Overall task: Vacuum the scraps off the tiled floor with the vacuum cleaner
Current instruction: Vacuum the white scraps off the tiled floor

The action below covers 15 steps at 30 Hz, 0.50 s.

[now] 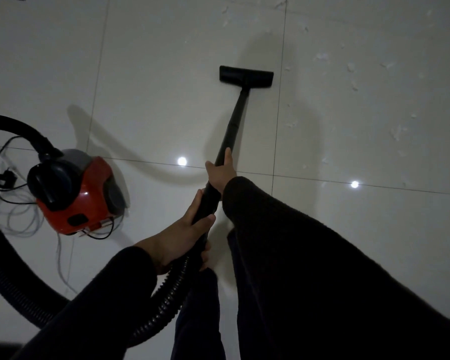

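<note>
Fingers of both my hands are wrapped round the black wand (231,126): the right hand (220,172) grips it further down its length, the left hand (185,229) clamps the upper end where the ribbed hose (166,294) joins. Its floor nozzle (246,76) sits flat on the glossy white tiled floor (166,61), with pale scraps (398,131) scattered to its right and beyond it, while the red canister vacuum cleaner (81,193) stands at my left among loose cables (5,162)
</note>
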Available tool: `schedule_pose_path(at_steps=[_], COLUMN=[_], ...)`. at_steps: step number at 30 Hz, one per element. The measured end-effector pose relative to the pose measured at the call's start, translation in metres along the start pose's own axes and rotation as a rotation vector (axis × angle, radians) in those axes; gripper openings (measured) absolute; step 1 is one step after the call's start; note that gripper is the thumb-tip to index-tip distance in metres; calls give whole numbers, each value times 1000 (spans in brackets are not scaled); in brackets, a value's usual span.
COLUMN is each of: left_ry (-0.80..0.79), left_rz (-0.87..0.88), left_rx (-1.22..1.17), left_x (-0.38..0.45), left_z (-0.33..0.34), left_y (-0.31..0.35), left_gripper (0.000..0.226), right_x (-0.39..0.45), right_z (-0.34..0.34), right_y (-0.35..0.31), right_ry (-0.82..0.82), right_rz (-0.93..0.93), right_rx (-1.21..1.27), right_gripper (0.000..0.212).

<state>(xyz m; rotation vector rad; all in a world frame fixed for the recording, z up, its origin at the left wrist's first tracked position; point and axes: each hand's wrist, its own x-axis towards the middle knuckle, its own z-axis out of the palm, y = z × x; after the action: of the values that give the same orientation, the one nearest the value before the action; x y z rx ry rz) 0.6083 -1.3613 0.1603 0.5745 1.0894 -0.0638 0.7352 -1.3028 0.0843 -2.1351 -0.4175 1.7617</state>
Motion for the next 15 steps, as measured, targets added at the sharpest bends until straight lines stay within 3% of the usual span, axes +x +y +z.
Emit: schedule_pose_path(at_steps=[15], left_ry=[84], left_rz=[26], left_rx=[-17], left_x=[59], left_z=[7], left_y=[140], left_gripper=[70], right_x=[73], right_z=[-59], right_y=[-126], right_ry=[-71], right_rz=[13], right_rx=[-54], right_gripper=[76])
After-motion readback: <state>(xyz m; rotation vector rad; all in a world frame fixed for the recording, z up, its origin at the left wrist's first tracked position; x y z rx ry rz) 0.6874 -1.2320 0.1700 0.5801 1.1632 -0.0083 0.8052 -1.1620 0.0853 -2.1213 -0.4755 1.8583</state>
